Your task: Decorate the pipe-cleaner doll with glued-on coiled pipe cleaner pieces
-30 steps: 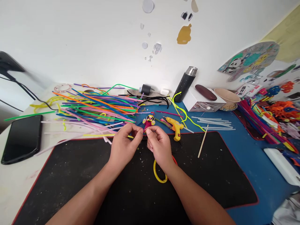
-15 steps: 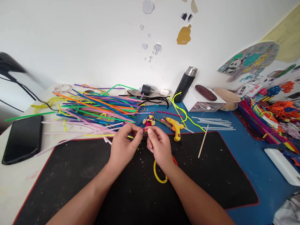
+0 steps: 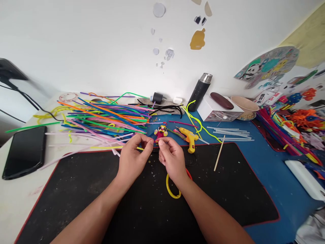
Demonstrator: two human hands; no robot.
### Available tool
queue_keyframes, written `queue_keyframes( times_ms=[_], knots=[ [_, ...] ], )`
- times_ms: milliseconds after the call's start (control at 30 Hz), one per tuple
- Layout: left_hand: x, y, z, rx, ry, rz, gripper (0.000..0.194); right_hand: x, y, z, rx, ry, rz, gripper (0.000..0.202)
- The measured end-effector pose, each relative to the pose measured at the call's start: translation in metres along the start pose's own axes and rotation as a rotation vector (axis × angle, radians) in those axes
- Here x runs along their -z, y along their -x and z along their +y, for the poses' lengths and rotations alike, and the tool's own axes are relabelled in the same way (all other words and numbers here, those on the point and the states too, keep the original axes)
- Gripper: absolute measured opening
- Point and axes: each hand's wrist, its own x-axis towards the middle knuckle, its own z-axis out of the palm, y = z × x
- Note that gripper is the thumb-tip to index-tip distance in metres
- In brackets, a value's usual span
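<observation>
My left hand [image 3: 134,155] and my right hand [image 3: 173,157] are held close together over the back part of the black mat [image 3: 223,196]. Thumb and fingers are pinched on each side; whatever they hold is too small or hidden to make out. Just behind the fingertips stands a small colourful figure [image 3: 160,132] with a yellow face, dark eyes and a magenta body. A yellow hot glue gun [image 3: 190,137] lies right of it. Beneath my right wrist is a yellow and red ring [image 3: 169,189], partly covered.
Pipe cleaners [image 3: 106,115] in many colours are heaped at the back left, near a black phone [image 3: 24,152]. Glue sticks [image 3: 233,134], a wooden stick [image 3: 219,153], a black thermos [image 3: 200,91] and a white box [image 3: 218,110] lie or stand on the right.
Both hands keep their pinched pose, with only very slight finger movement. The view has shifted a little; the objects on the table stay in place.
</observation>
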Motion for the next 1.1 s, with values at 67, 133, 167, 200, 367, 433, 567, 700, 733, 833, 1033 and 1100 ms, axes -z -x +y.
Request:
queue_keyframes(
  times_ms=[67,133,167,200,367,433,567,700,733,833,1033,1100],
  knots=[
    [0.000,-0.001,-0.001,0.006,-0.008,0.004,0.020,0.000,0.000,-0.002,0.005,0.012,0.010,0.036],
    [0.002,-0.003,-0.002,0.026,-0.021,-0.002,0.021,0.001,0.001,-0.005,0.018,0.024,0.016,0.036],
    [0.004,-0.005,-0.003,0.041,-0.029,-0.016,0.021,0.001,0.001,-0.006,0.027,0.029,0.018,0.035],
    [0.007,-0.008,-0.003,0.058,-0.037,-0.047,0.022,0.002,0.001,-0.008,0.033,0.033,0.020,0.035],
    [0.025,-0.016,-0.005,0.120,-0.161,-0.447,0.021,0.015,0.005,-0.013,0.023,0.094,0.028,0.033],
    [0.032,-0.015,-0.004,0.125,-0.238,-0.611,0.020,0.022,0.008,-0.013,0.013,0.129,0.021,0.033],
    [0.039,-0.011,-0.006,0.104,-0.479,-0.729,0.019,0.035,0.016,-0.012,0.007,0.245,-0.016,0.031],
    [0.039,-0.008,-0.011,0.047,-0.617,-0.712,0.018,0.039,0.024,-0.012,0.079,0.488,-0.094,0.027],
    [0.039,-0.008,-0.012,0.049,-0.630,-0.715,0.017,0.039,0.026,-0.012,0.095,0.555,-0.124,0.026],
    [0.042,-0.007,-0.012,0.054,-0.668,-0.710,0.016,0.036,0.027,-0.013,0.111,0.721,-0.224,0.022],
    [0.052,-0.010,-0.012,0.038,-0.626,-0.731,0.021,0.033,0.023,-0.013,0.200,0.977,-0.302,0.017],
    [0.056,-0.013,-0.013,0.052,-0.630,-0.717,0.028,0.033,0.022,-0.013,0.208,1.046,-0.316,0.017]
  ],
)
